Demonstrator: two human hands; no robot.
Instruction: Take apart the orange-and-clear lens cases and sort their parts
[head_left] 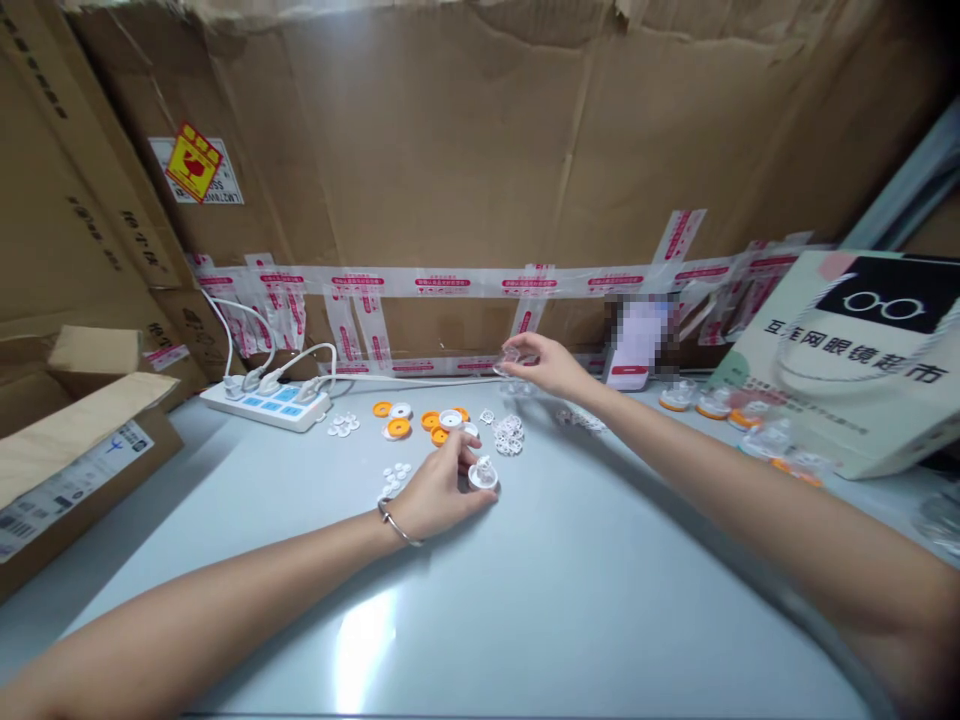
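Note:
My left hand point(439, 490) is closed around a white round base point(484, 478) low over the table, thumb in front and fingers behind. Small white and clear parts stand up from the middle of that base. Farther back, my right hand point(556, 368) pinches a clear plastic cover point(510, 360) between thumb and fingers. More clear pieces point(516, 388) lie just below it. Orange and white round caps point(442, 420) are grouped behind my left hand. A pile of small white openwork parts point(509, 436) sits between the two hands. Small white discs point(394, 478) lie beside my left wrist.
A power strip point(266, 403) with plugs stands at the back left, near small white pieces point(344, 425). An opened carton point(82, 450) is at far left. Finished-looking clear-topped pieces point(712, 403) line up before a paper bag point(840, 370). A phone point(637, 345) leans on the large cardboard point(450, 150).

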